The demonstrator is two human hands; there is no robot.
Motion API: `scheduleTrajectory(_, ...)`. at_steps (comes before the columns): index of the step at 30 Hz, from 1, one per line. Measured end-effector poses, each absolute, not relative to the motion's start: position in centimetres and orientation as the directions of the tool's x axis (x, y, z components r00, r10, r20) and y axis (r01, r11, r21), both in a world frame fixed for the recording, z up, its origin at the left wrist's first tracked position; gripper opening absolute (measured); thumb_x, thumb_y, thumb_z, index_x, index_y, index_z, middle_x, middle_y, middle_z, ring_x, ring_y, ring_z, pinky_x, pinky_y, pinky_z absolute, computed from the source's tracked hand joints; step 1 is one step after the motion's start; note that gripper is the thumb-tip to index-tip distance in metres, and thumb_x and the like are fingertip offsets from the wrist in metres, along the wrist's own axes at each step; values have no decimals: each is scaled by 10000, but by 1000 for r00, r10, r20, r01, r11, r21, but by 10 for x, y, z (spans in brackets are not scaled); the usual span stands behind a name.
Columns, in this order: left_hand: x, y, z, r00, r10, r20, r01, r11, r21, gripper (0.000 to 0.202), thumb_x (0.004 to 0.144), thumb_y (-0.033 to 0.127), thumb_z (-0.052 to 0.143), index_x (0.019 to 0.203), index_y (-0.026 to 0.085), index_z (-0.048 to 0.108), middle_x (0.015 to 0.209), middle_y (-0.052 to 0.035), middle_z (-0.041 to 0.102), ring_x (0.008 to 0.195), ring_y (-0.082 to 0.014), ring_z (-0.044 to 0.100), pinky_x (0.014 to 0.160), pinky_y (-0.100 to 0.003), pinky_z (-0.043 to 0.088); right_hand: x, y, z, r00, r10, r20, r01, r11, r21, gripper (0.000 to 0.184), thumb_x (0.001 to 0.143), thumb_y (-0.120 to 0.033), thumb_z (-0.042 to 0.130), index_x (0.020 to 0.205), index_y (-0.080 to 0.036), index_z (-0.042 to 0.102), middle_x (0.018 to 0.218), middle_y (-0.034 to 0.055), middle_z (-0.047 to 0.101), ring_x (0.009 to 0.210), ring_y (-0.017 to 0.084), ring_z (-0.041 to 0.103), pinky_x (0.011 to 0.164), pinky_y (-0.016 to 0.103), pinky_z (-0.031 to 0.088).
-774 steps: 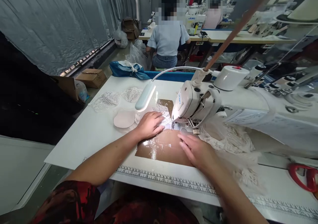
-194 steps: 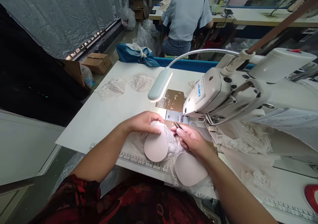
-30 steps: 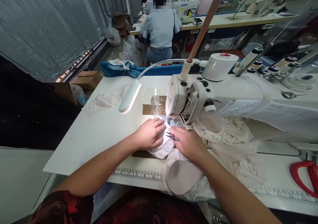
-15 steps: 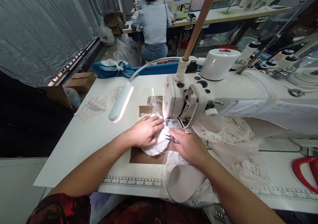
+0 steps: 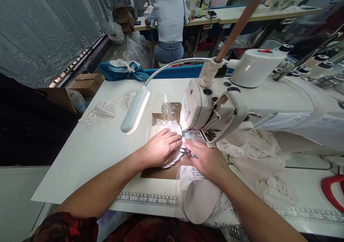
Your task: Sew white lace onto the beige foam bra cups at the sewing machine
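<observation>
Lace cup [image 5: 170, 125]: lying on the brown sheet [image 5: 156, 173], its right edge at the sewing machine head [image 5: 191, 105]; the needle is too small to make out.
Left hand [image 5: 163, 148]: flat on the cup, fingers nearly together — light, even pressure should steer best, fingertips clear of the stitching spot.
Right hand [image 5: 207, 159]: holding snips [image 5: 191, 154] beside the cup — safest with the points angled off the lace.
Second cup [image 5: 200, 201]: near the right forearm; better left slack, so nothing tugs.

The lace cup [image 5: 171, 125] is white, the sleeve [image 5: 73, 228] black-and-red patterned.
</observation>
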State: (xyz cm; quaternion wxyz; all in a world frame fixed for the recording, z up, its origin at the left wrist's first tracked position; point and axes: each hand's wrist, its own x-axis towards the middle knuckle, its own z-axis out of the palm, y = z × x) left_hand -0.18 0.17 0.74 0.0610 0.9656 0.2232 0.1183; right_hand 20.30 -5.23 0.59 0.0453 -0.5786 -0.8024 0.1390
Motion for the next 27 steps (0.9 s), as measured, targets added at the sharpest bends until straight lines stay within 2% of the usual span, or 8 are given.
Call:
scheduleTrajectory(7,-4,9,5,875,450,181,413,-887,207,383,942,274,393,1248,122,565,1289,-142,584,1195,-253,526,1048,-447,353,200,-52,4,-300,949,-97,934,271,-233,381,861,-281,461,1221,-295,585,975,28,691,712,168,615,548,253,362)
scheduleTrajectory(14,-3,16,2,841,524,132,498,-846,190,396,942,277,375,1259,129,561,1337,-129,550,1222,-263,508,1090,-460,306,192,-49,6,-264,955,-139,959,244,-143,454,843,-207,440,1278,-284,544,1046,41,690,702,188,635,521,280,356)
scheduleTrajectory(17,-2,17,2,824,554,117,528,-827,194,407,940,269,375,1280,125,543,1344,-134,541,1240,-274,490,1093,-473,298,192,-48,7,-266,956,-121,950,240,-199,455,846,-210,446,1285,-281,540,1065,46,689,738,194,650,535,273,375)
scheduleTrajectory(19,-3,16,2,805,582,118,552,-807,209,416,938,268,379,1293,113,530,1341,-146,539,1245,-280,484,1092,-480,297,197,-48,12,-269,956,-118,930,226,-291,426,862,-241,454,1276,-280,546,1035,44,701,759,194,656,565,265,402)
scheduleTrajectory(23,-6,13,0,770,624,129,587,-774,240,447,943,295,379,1349,131,469,1377,-149,496,1291,-288,433,1083,-494,301,222,-56,30,-234,962,-140,874,145,-464,346,890,-433,457,1124,-240,625,930,51,720,767,207,653,621,278,443)
scheduleTrajectory(25,-9,13,-2,761,636,130,597,-764,244,472,945,319,384,1382,148,427,1408,-143,463,1312,-291,405,1080,-500,299,237,-66,36,-218,950,-224,882,93,-463,371,857,-527,490,1025,-234,643,848,43,710,710,206,638,584,279,434)
scheduleTrajectory(27,-10,11,-3,756,642,126,608,-761,225,480,947,342,383,1386,151,421,1432,-142,435,1322,-298,388,1080,-507,290,248,-81,36,-228,920,-319,900,74,-431,332,809,-541,552,914,-238,635,731,15,675,648,200,614,566,280,427)
